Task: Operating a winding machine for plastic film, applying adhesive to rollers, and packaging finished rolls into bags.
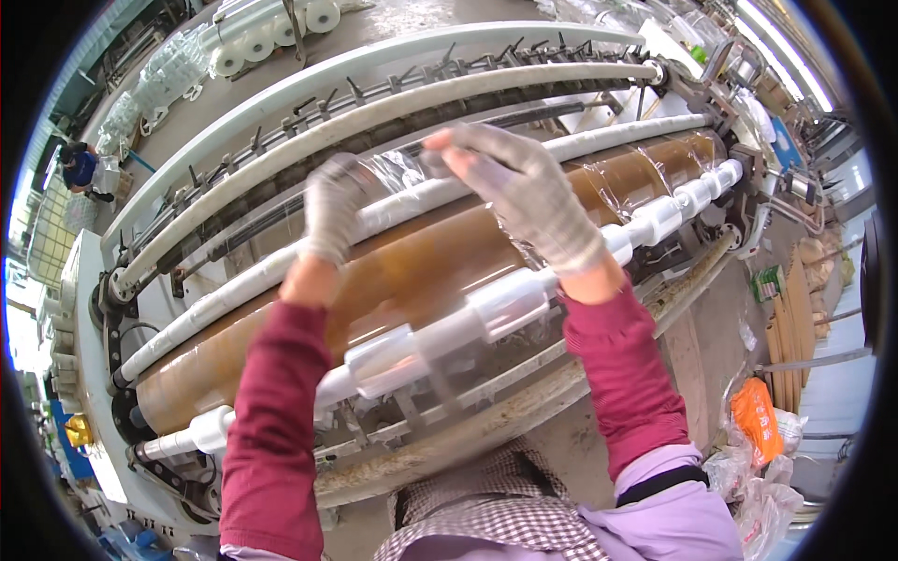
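A crumpled strip of clear plastic film [395, 172] spans the gap between my two gloved hands, above a large brown roller [402, 271]. My left hand [334, 201], smeared by motion, is closed on the film's left end. At its other end my right hand [528, 192] pinches the film between thumb and fingers. More clear film [608, 192] trails over the brown roller near the right wrist. In front of that roller lies a long bar with several small rolls of clear film [510, 304] wound on it. A white-wrapped roller [224, 294] runs behind.
The machine's rear bar [402, 107] and a row of small dark levers [355, 92] lie beyond my hands. Large film rolls [257, 45] rest on the floor at the back left. An orange bag [756, 421] lies at right. Another person [84, 171] is far left.
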`<state>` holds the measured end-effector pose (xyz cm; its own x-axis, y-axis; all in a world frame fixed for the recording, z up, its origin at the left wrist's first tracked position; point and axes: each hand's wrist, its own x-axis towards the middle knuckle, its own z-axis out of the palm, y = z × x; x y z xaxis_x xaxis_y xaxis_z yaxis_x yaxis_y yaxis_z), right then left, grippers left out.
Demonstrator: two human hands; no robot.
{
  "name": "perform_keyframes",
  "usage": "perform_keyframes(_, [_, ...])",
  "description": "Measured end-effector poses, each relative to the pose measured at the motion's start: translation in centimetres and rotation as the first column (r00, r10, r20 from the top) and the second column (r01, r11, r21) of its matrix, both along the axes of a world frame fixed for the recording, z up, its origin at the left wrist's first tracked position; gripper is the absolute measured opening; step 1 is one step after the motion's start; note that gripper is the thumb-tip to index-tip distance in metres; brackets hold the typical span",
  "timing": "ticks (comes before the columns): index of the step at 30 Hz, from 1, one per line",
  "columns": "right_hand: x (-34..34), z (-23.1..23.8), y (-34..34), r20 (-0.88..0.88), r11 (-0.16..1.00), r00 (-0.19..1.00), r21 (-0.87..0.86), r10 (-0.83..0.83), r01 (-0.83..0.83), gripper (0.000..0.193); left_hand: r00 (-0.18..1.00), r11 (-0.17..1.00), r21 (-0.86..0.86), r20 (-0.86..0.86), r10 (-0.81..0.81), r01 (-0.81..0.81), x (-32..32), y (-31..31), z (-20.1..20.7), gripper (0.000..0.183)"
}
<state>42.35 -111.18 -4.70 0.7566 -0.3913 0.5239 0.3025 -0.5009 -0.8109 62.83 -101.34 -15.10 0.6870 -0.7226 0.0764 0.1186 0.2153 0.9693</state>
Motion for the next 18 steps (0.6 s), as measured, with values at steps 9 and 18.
perform_keyframes(9, [-19.3,-4.9,-6.3,-0.178,0.952,0.966,0.209,-0.188,0.224,0.016,0.382,0.954,0.298,0.885,-0.267,-0.025,-7.9,-3.7,4.9,0.032])
perform_keyframes(18, [-7.7,-5.4,-5.8,-0.305,0.824,0.947,-0.559,-0.101,-0.092,0.024,0.993,0.993,-0.068,-0.071,0.096,-0.101,-5.3,-11.6,3.0,0.016])
